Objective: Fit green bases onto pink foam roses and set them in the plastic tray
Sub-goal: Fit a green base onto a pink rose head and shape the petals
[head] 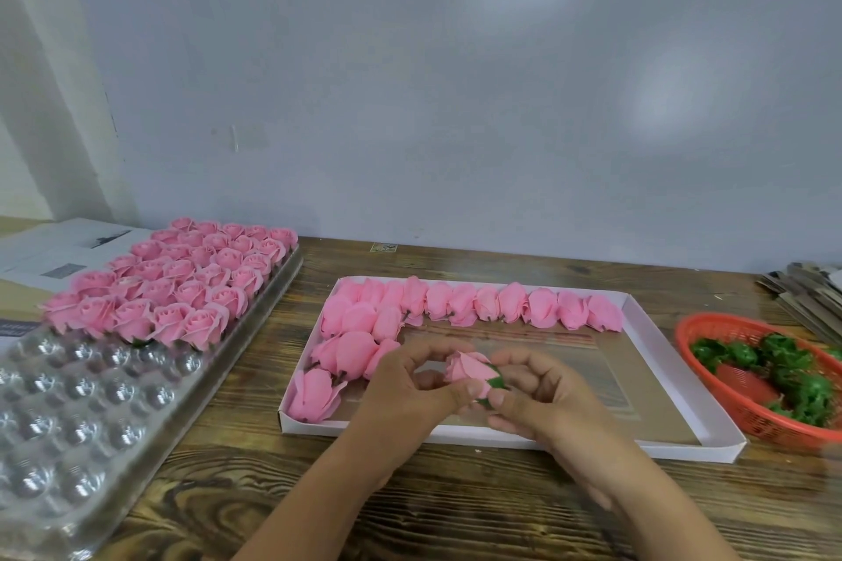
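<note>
A pink foam rose (pixel 467 367) is held between both hands above the white cardboard box (pixel 683 378). My left hand (pixel 410 392) grips the rose's side. My right hand (pixel 533 396) pinches a green base (pixel 496 380) against the rose's bottom end. Several loose pink roses (pixel 460 303) lie in the box along its far and left sides. The clear plastic tray (pixel 91 415) stands at the left, its far rows filled with upright roses (pixel 182 282) and its near cups bare.
A red plastic basket (pixel 711 333) with several green bases (pixel 783 374) sits at the right edge. A stack of cardboard pieces (pixel 811 292) lies behind it. Papers (pixel 59 251) lie at the far left. A grey wall panel backs the wooden table (pixel 410 506).
</note>
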